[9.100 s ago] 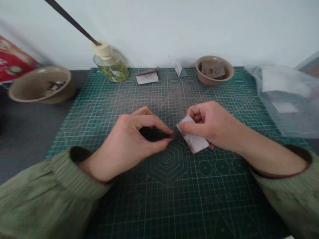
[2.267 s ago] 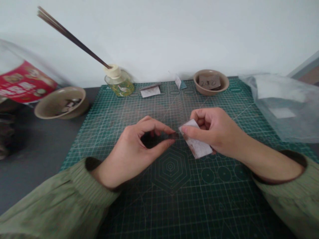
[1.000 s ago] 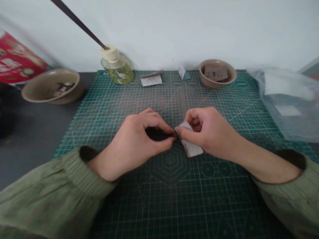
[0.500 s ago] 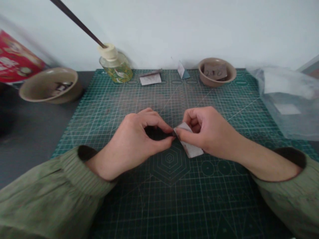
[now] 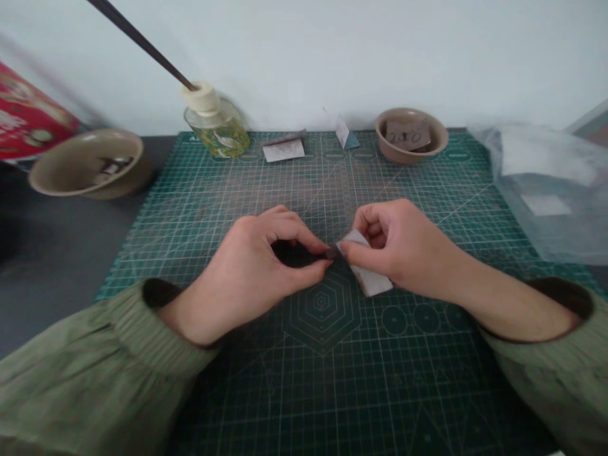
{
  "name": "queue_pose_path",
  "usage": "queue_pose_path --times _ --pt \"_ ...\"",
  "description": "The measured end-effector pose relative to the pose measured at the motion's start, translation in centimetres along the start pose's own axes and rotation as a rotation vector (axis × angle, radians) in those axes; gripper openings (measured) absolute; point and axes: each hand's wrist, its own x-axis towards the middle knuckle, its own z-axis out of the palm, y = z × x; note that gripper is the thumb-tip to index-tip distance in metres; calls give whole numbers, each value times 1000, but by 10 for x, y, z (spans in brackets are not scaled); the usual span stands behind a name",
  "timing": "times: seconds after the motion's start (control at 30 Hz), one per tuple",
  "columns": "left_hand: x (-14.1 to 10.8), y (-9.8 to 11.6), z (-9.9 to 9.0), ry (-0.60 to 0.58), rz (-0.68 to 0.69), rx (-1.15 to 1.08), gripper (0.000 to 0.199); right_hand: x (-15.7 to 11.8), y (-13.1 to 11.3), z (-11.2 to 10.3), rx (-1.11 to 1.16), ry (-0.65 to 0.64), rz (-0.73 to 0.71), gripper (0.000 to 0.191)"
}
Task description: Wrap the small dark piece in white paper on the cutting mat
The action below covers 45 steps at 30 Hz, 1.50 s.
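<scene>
My left hand [image 5: 249, 269] is pinching a small dark piece [image 5: 331, 253] between thumb and fingertips, and most of that piece is hidden by the fingers. My right hand [image 5: 401, 247] grips a folded white paper piece [image 5: 369, 280], its thumb pressing on the paper's upper corner. The dark piece meets the paper's edge right by my right thumb. Both hands hover low over a green cutting mat [image 5: 323, 373], with green ribbed sleeves at my wrists.
A tan bowl with a card [image 5: 411, 134] and paper slips [image 5: 284, 151] lie along the mat's far edge. A reed diffuser bottle [image 5: 216, 130] stands behind them. A tilted tan bowl [image 5: 85, 164] sits left of the mat, a plastic bag [image 5: 541, 196] right.
The white paper has shifted slightly right and down with my right hand. The dark piece remains pinched at the paper's edge, and the whole scene sits a little further left in view.
</scene>
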Motion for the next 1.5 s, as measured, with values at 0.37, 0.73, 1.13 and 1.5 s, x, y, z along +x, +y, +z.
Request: queue_pose_path --times 0.37,0.73,1.13,1.5 --pt "1 -1 -1 -13 -2 -10 8 1 0 1 37 -18 5 23" --pt "1 -2 -2 -43 -25 -25 9 1 2 -4 14 -88 8 21" --pt "0 -1 -6 -60 -75 31 11 -1 -3 -7 126 6 40 25" --pt "-2 0 -6 -55 -100 -10 10 -1 -1 1 101 -57 -44 23"
